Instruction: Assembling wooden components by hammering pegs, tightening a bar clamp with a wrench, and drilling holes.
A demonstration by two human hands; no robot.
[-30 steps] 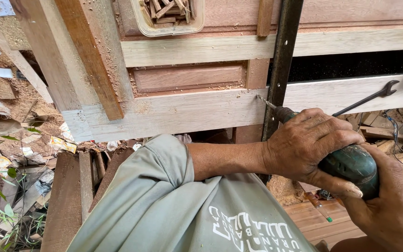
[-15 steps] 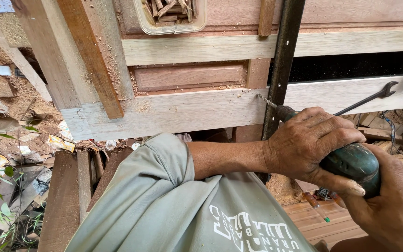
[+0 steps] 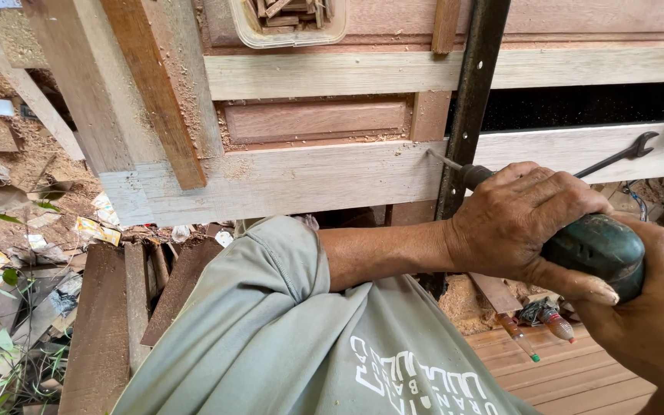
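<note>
My left hand (image 3: 528,223) wraps over the front of a dark green power drill (image 3: 597,247). My right hand (image 3: 651,307) grips the drill's rear from below at the right edge. The drill's thin bit (image 3: 443,159) touches the edge of a pale wooden rail (image 3: 286,180) of a panelled door frame. A black metal clamp bar (image 3: 470,100) stands upright just behind the bit. My grey sleeve and shirt fill the lower middle of the view.
A clear plastic tub (image 3: 290,19) of small wood pieces sits on the frame at the top. A spanner (image 3: 620,156) lies on the rail to the right. Planks (image 3: 128,307) and sawdust litter lie at the left. Small bottles (image 3: 547,319) rest on slatted boards.
The drill and both hands have shifted very slightly; the bit stays against the rail's edge. Nothing else has moved.
</note>
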